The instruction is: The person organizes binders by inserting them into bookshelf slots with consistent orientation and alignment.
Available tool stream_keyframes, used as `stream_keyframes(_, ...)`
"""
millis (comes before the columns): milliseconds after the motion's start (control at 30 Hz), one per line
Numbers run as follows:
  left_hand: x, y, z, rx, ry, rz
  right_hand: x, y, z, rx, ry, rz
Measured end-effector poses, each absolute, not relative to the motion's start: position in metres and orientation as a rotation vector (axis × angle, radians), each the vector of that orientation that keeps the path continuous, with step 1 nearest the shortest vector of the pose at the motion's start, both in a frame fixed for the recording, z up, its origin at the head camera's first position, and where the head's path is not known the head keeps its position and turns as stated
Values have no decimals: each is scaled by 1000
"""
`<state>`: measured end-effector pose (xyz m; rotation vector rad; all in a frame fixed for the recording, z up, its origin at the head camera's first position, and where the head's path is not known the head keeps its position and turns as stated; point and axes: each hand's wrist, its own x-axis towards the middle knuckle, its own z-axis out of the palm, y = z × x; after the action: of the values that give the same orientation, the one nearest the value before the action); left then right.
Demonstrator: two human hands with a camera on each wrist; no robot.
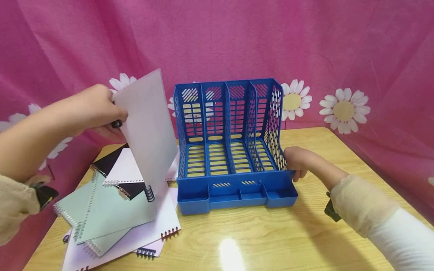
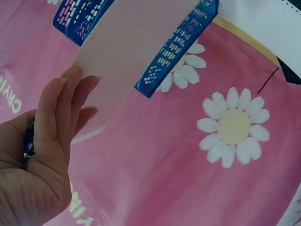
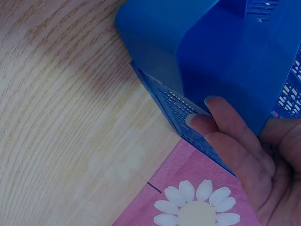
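Observation:
My left hand (image 1: 96,109) holds a pale spiral notebook (image 1: 145,124) by its edge, upright in the air, left of the blue desk file organizer (image 1: 223,176). In the left wrist view, the fingers (image 2: 63,101) lie along the cover of the notebook (image 2: 127,56), with part of the organizer behind it. The organizer stands on the table, with several upright slots at the back and small trays along its front. My right hand (image 1: 298,162) grips its right side near the front corner. In the right wrist view, fingers (image 3: 235,141) curl around that blue side wall.
Several spiral notebooks lie in a loose, overlapping pile on the left of the wooden table (image 1: 210,241), among them a pale green notebook (image 1: 115,214), a black notebook (image 1: 108,160) and a white notebook (image 1: 123,167). A pink curtain (image 1: 217,37) with daisies hangs behind.

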<state>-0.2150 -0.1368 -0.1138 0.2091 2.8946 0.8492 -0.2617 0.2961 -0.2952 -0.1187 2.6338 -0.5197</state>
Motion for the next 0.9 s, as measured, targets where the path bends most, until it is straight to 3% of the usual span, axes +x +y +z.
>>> stream_keyframes(333, -218, -111, -79, 227, 2919, 762, -262, 299, -298, -136, 2625, -527)
stream_keyframes(633, -249, -101, -55, 248, 2895, 863, -265, 297, -296, -109, 2629, -500)
stream_keyframes(900, -217, -27, -58, 282, 2814, 942, -263, 297, -298, -101, 2634, -508)
